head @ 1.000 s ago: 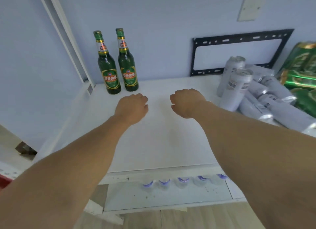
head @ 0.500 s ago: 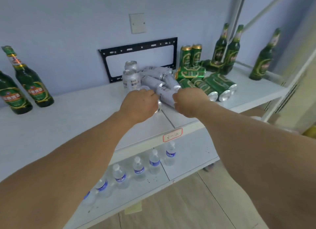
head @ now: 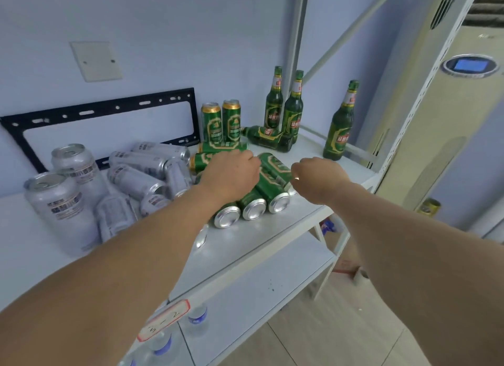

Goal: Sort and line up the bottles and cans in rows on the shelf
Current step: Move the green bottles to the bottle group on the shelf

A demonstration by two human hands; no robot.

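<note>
The white metal shelf (head: 275, 237) carries every container. The left hand (head: 230, 174) rests palm-down on the pile of green aluminium cans lying on their sides (head: 268, 187) at shelf centre; its fingers are curled over the cans, but whether they grip one cannot be told. The right hand (head: 317, 178) sits at 3 o'clock of the left hand, its fingers bent near the outermost lying can; any grasp cannot be told. Two upright green cans (head: 221, 121) stand at 12 o'clock of the pile. Upright green glass bottles (head: 283, 106) stand at 1 o'clock, with one green bottle lying flat (head: 268, 137) beside them and another upright bottle (head: 341, 122) at 2 o'clock. Silver aluminium cans (head: 141, 171), some upright, most lying, occupy 9 o'clock.
</note>
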